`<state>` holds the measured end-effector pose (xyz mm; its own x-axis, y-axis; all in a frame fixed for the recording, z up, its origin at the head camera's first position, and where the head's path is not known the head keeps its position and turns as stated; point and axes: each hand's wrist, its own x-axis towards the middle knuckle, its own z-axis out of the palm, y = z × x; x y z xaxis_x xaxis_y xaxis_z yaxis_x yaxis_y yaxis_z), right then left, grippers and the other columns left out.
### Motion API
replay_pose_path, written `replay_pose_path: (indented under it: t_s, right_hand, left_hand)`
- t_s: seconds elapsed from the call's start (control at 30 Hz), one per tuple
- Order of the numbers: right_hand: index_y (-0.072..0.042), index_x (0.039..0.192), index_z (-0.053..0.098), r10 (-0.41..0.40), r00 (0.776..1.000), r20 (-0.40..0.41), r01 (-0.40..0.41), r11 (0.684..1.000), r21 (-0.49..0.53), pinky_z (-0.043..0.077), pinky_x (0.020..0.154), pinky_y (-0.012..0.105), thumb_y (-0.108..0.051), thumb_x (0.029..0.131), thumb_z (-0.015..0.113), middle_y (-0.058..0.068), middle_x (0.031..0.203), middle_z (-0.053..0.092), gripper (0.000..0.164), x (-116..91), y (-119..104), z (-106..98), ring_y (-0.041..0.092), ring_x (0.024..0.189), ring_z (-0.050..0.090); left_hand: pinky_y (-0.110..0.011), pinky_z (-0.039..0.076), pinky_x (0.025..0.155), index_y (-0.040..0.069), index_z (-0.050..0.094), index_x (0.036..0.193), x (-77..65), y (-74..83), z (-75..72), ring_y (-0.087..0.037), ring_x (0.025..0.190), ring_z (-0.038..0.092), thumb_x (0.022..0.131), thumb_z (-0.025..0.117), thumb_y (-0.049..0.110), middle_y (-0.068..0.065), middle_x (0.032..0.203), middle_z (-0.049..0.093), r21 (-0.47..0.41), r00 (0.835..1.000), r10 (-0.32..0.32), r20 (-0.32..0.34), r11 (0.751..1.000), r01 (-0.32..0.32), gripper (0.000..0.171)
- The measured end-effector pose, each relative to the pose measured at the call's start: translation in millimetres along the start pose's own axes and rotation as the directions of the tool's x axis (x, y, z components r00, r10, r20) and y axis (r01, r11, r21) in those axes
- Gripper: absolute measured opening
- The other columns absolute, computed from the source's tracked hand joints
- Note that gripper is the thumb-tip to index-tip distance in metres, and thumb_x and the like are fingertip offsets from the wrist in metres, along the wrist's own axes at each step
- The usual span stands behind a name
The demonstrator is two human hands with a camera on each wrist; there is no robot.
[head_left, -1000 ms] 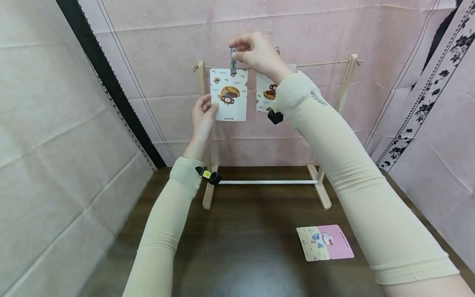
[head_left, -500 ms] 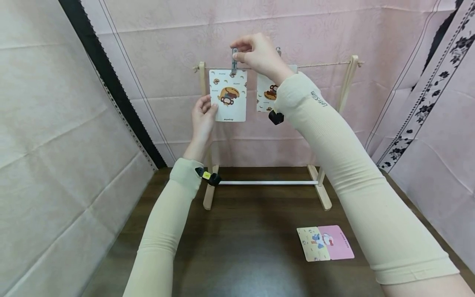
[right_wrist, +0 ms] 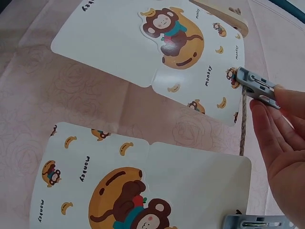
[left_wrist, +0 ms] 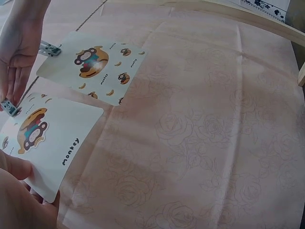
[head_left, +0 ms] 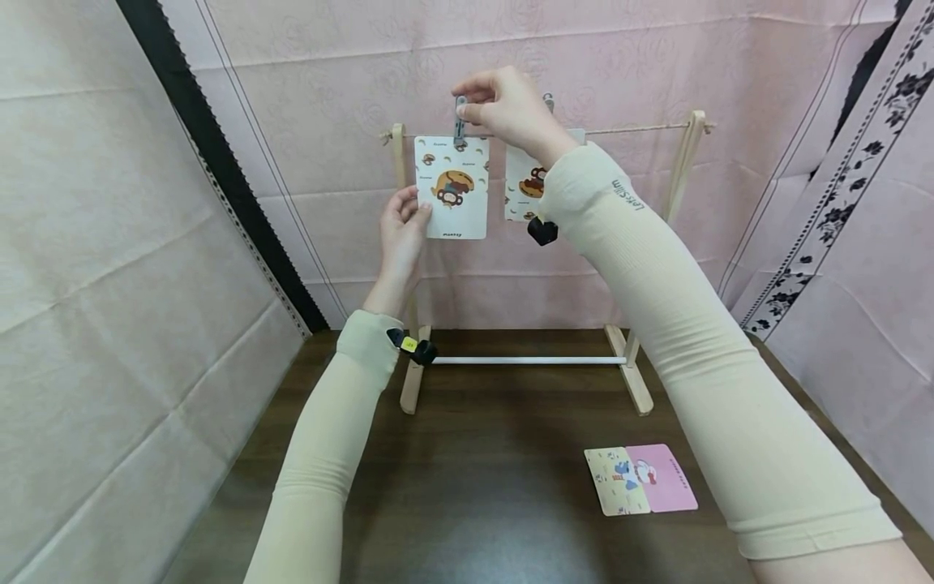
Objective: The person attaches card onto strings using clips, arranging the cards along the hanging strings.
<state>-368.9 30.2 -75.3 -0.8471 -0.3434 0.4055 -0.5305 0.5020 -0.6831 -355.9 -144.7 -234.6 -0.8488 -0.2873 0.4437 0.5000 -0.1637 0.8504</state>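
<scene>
A white card printed with a monkey and bananas [head_left: 452, 212] hangs at the left end of a string [head_left: 627, 129]. My left hand [head_left: 400, 234] pinches its lower left edge between thumb and fingers. At the card's top edge, my right hand [head_left: 511, 105] pinches a grey clothespin [right_wrist: 257, 86], whose jaws sit over the card and string. A second monkey card [left_wrist: 95, 67] hangs to the right under its own clothespin [left_wrist: 49, 49]; in the head view my right wrist partly covers it.
The string runs between two wooden posts [head_left: 684, 166], joined low down by a white rod [head_left: 525, 360]. On the brown table [head_left: 481, 478] lies a card, half cream and half pink [head_left: 667, 478], at front right. Pink cloth [head_left: 306, 97] forms the back wall.
The left card has shifted very slightly with my left hand. Both hands keep their hold on the card and the clothespin.
</scene>
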Motion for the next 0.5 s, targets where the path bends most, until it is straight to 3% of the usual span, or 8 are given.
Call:
replay_pose_path:
  t_s: [0.5]
  right_hand:
    - [-0.01, 0.14, 0.06, -0.03, 0.999, 0.023, 0.03, 0.999, -0.02, 0.048, 0.095, 0.023, -0.019, 0.101, 0.063, 0.008, 0.132, 0.064, 0.04, 0.9, 2.4, 3.7, 0.014, 0.112, 0.06]
  left_hand:
    - [-0.026, 0.048, 0.088, -0.002, 0.056, 0.126, -1.0, 2.3, 3.7, -0.017, 0.102, 0.058, 0.099, 0.056, -0.004, -0.01, 0.108, 0.063, -0.006, 1.0, -0.012, -0.026, 1.0, 0.012, 0.027]
